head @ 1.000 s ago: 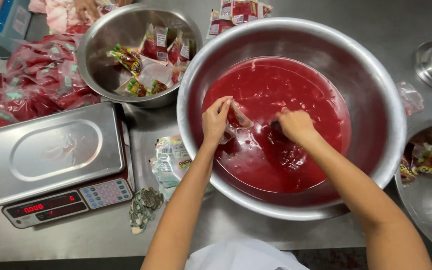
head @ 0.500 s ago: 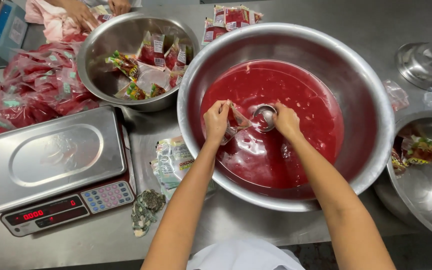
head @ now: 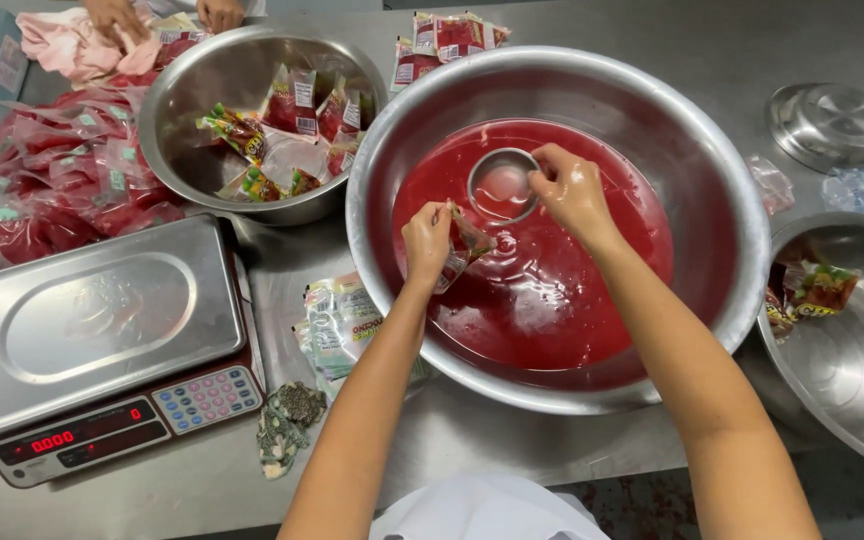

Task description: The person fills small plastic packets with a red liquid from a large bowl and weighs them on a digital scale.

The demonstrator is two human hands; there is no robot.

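Observation:
A large steel bowl [head: 722, 190] holds a pool of red liquid [head: 552, 300]. My left hand [head: 426, 238] pinches a small clear plastic pouch [head: 464, 250] by its top, just above the liquid. My right hand [head: 572, 190] grips a small round steel cup [head: 502, 186] by its rim; the cup is full of red liquid and sits over the far side of the pool, a little beyond the pouch.
A digital scale [head: 102, 330] stands at the left. Behind it a steel bowl [head: 192, 110] holds printed packets, beside a heap of red filled bags [head: 42, 190]. Another person's hands [head: 122, 15] work at the top left. A stack of empty pouches [head: 337, 320], a lid [head: 830, 125] and another bowl [head: 852, 370] lie nearby.
My right hand has lifted the steel cup out of the liquid and moved it toward the far side. My left hand has raised the pouch slightly.

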